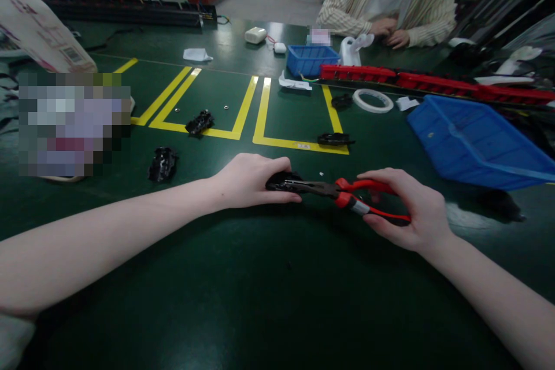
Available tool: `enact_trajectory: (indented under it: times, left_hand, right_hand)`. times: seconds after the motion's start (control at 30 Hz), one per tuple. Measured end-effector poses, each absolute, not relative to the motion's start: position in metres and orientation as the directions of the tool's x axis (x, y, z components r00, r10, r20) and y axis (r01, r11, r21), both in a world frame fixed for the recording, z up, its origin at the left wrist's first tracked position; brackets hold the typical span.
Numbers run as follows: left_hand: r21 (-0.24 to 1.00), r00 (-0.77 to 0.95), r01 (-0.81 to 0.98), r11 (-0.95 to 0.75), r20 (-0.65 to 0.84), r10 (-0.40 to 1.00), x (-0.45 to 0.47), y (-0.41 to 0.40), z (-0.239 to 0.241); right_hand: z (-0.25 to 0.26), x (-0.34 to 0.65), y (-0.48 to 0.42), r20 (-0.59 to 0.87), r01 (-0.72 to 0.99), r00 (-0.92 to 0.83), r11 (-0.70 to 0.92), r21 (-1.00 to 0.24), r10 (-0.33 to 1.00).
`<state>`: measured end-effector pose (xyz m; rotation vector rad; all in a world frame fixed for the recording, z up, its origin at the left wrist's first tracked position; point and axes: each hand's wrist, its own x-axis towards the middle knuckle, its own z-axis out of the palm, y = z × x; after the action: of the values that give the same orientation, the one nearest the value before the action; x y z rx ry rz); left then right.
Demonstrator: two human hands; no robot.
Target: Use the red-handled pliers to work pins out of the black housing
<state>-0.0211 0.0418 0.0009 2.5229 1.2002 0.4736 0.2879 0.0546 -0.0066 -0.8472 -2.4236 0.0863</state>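
My left hand [255,179] pinches a small black plastic part [280,181] between thumb and fingers, just above the green table. Red-handled long-nose pliers [342,192] are in my right hand [416,205], its fingers around the spread handles. The jaws of the pliers reach left onto the black part; whether they grip it I cannot tell. Similar black parts lie farther off: one [162,163] left of my left hand, another [200,122] on the yellow tape, and a third [335,139] beyond the pliers.
A blue bin [481,144] stands at the right, a smaller blue basket [312,60] farther back. Near them lie a roll of white tape [373,100] and a long red strip [433,85]. Across the table sits a person in a striped shirt [342,3]. A bag [43,29] leans in at left.
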Motion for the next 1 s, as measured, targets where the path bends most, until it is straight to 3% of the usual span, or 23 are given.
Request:
enact_trajectory:
  times: [0.13,0.57,1.0]
  left_hand:
    - [0.411,0.591,0.683,-0.604,0.174,0.787,-0.0220,0.0426,-0.0007]
    - [0.398,0.617,0.671,-0.626,0.168,0.769,-0.0205,0.0415,0.0000]
    - [0.380,0.630,0.666,-0.642,0.174,0.757,-0.0208,0.0407,0.0006]
  right_hand:
    - [-0.0069,0.2861,0.0506,0.473,0.603,-0.590,0.747,-0.281,0.654]
    - [-0.0086,0.2845,0.0527,0.488,0.550,-0.634,0.793,-0.260,0.600]
    - [-0.0089,0.2843,0.0519,0.463,0.570,-0.615,0.765,-0.299,0.639]
